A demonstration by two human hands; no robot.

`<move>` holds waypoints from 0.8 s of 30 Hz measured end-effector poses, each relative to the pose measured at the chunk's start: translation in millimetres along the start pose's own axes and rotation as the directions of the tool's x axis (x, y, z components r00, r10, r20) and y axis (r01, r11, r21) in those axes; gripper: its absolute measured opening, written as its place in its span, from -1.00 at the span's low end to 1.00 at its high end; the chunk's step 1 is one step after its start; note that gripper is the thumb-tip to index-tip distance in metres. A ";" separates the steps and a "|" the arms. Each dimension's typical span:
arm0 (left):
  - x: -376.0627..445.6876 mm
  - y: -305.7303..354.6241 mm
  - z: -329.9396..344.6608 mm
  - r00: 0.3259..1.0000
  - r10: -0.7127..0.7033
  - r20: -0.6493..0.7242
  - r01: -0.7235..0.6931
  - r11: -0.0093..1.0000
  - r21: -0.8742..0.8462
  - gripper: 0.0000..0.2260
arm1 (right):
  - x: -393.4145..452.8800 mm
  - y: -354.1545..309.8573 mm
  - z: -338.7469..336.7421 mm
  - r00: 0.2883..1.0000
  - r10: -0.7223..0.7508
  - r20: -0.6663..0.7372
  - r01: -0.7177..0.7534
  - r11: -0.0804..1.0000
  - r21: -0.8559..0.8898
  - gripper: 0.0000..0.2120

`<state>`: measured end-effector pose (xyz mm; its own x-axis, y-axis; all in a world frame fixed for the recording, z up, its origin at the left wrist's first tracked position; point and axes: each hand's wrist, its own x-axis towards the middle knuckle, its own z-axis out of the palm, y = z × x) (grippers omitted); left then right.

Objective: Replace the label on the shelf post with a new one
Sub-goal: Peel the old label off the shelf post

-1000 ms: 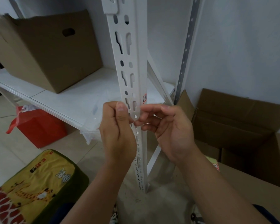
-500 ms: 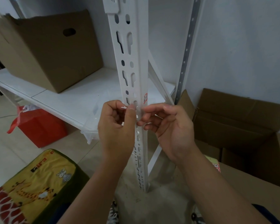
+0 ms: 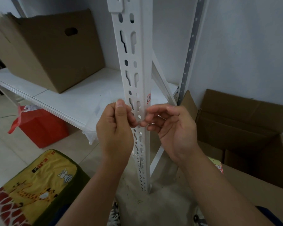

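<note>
The white slotted shelf post (image 3: 134, 66) stands upright in the middle of the view. A small label with red marks (image 3: 148, 98) sticks to its right face, just above my hands. My left hand (image 3: 116, 128) is at the post's left edge, thumb pressed against forefinger in a pinch. My right hand (image 3: 171, 126) is at the post's right edge, its fingertips pinched together near the slots. Between the two pinches a small pale, see-through strip (image 3: 138, 114) seems to lie across the front of the post; it is hard to make out.
A large cardboard box (image 3: 52, 51) sits on the white shelf board (image 3: 69, 98). Clear plastic (image 3: 91, 134) hangs off the board's edge. Below are a red bag (image 3: 39, 126) and a yellow-green cushion (image 3: 33, 188). An open cardboard box (image 3: 245, 128) stands right, beside the rear post (image 3: 189, 51).
My left thumb went right onto the post, then drew back left to its edge. My right hand has stayed nearly in place.
</note>
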<state>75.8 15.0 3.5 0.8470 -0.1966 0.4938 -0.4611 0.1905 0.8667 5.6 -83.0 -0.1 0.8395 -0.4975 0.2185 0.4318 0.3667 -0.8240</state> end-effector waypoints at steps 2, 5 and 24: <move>1.7 -1.3 -0.6 0.999 -0.031 -0.010 0.031 1.000 -0.003 -0.62 | -0.1 0.1 0.0 1.000 -0.004 -0.010 0.004 1.000 -0.006 -0.63; 6.7 -4.3 -4.0 0.996 -0.086 -0.009 0.087 0.996 0.028 -0.55 | -0.2 0.3 -0.4 1.000 -0.005 -0.024 0.005 1.000 -0.011 -0.63; 64.5 -94.1 -27.0 0.900 -0.433 -0.041 0.369 0.710 0.601 -0.53 | 5.4 9.2 -6.3 0.989 -0.047 -0.138 0.039 0.997 -0.062 -0.69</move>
<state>180.9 10.4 -48.1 0.9732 -0.2203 0.0663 -0.1737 -0.5149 0.8395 12.1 -87.2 -9.8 0.7648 -0.6177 0.1832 0.4431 0.2979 -0.8456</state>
